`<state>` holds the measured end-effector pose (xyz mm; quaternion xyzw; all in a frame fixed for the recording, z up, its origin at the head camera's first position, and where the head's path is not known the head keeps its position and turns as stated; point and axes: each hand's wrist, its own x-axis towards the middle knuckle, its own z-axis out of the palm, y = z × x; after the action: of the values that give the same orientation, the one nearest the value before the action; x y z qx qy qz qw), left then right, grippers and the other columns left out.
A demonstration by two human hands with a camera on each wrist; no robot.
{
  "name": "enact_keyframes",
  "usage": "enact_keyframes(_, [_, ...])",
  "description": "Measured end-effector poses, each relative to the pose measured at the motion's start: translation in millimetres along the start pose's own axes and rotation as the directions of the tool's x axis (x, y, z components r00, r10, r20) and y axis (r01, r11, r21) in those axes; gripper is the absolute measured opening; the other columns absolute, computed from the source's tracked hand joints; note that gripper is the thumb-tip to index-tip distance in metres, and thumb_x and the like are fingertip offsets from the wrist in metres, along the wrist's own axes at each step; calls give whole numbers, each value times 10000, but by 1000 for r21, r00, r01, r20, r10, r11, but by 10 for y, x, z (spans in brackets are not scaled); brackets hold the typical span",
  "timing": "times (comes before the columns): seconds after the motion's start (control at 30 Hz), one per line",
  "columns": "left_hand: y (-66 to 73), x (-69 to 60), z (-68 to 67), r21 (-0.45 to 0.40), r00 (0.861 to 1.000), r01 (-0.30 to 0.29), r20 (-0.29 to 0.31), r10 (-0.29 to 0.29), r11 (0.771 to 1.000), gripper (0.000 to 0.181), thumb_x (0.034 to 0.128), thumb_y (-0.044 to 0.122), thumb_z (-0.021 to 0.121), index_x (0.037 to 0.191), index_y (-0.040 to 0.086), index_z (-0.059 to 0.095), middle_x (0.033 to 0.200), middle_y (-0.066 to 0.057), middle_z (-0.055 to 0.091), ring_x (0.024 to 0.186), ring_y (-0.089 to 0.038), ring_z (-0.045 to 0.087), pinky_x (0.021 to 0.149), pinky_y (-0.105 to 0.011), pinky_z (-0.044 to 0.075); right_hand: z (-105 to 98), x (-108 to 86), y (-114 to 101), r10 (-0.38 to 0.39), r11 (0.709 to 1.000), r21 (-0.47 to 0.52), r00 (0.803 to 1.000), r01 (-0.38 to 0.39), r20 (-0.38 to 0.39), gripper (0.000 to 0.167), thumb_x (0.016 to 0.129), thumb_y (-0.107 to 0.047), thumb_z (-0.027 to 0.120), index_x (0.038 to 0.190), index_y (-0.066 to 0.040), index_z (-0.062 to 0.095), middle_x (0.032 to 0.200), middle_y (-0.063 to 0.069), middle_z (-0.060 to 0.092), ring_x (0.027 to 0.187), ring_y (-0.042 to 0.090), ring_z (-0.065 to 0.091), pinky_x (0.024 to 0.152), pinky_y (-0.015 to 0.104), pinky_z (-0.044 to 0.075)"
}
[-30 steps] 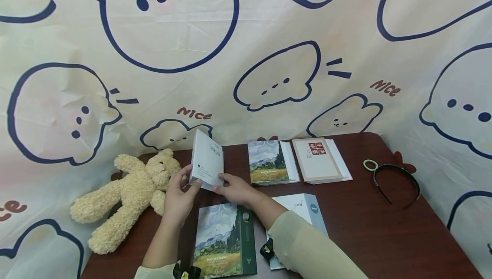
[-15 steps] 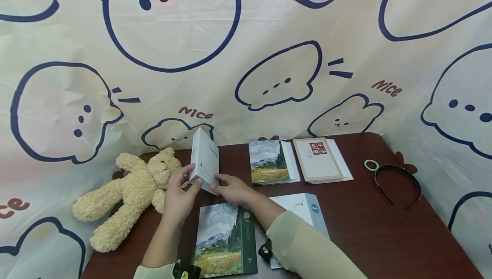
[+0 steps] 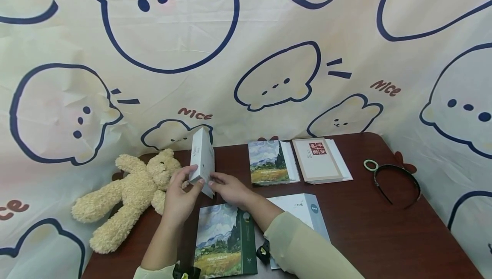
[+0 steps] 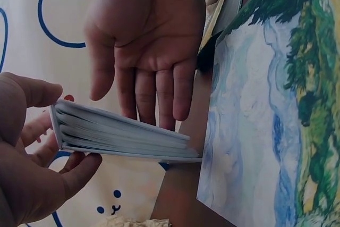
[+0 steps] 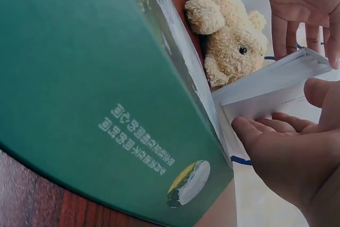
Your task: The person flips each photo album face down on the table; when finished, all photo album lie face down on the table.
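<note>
A small white album [image 3: 202, 155] stands tilted above the table in the head view, its spine toward the camera. My left hand [image 3: 182, 193] grips it by the spine edge, thumb on one cover and fingers on the other. Page edges of the album [image 4: 122, 134] show between its covers in the left wrist view. My right hand [image 3: 232, 191] touches the right-hand cover with nearly straight fingers [image 5: 265, 126], its thumb held apart. Just below the hands lies a green-spined photo album [image 3: 221, 242] with a landscape painting on it.
A plush bear [image 3: 134, 193] lies left of the hands. Under the right forearm is a white-and-blue album [image 3: 300, 206]. Farther back lie a small landscape album [image 3: 269, 161] and a cream album with red characters [image 3: 317, 159]. A black headband [image 3: 397, 170] rests at right.
The white album has turned so that its spine faces the camera more and its front cover shows less. My right hand has shifted slightly left with the cover.
</note>
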<state>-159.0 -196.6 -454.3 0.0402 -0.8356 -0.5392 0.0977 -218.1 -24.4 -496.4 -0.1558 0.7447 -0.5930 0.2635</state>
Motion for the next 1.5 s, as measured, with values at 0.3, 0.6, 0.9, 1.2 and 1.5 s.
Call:
enact_keyframes(0.3, [38,-15,39,-5,1000,-20,10,20,1000,428,988,77,700,1403,52,599,1460,-144,436,1283,-294,504,1064,-525,480,-57,-39,-81,-32,993,110,999,36,-44,555,1075,-431,550,1571,-196,469,1550,47,517,1423,254,487,1151,472,417])
enact_keyframes(0.6, [39,-21,92,-79,1000,0,19,1,997,540,988,55,699,1491,60,501,1437,-195,405,1322,-309,512,1105,-490,451,-139,-88,-198,-71,980,179,993,88,-99,510,1079,-365,569,1547,-178,492,1541,75,524,1389,247,529,1088,443,488])
enact_keyframes(0.9, [-26,-11,181,-123,996,57,77,-48,991,654,1001,104,693,1569,67,371,1513,-157,453,1376,-344,462,1119,-555,424,-249,-100,-199,-56,980,179,988,82,-146,479,1072,-351,587,1525,-207,524,1505,66,567,1311,233,602,1050,445,519])
enact_keyframes(1.2, [-114,-9,276,-56,985,100,146,-91,993,631,1005,174,706,1557,134,404,1533,-177,477,1417,-407,461,1065,-567,480,-353,-113,-164,-68,970,222,987,99,-147,504,1075,-327,587,1543,-166,496,1507,90,562,1341,247,575,1062,470,507])
enact_keyframes(1.5, [-231,17,356,-4,978,130,166,-128,991,616,994,193,720,1541,142,441,1529,-158,495,1430,-392,453,1096,-578,449,-443,-150,-141,-48,974,213,988,79,-149,534,1070,-331,595,1557,-148,471,1506,109,559,1311,258,598,1046,459,522])
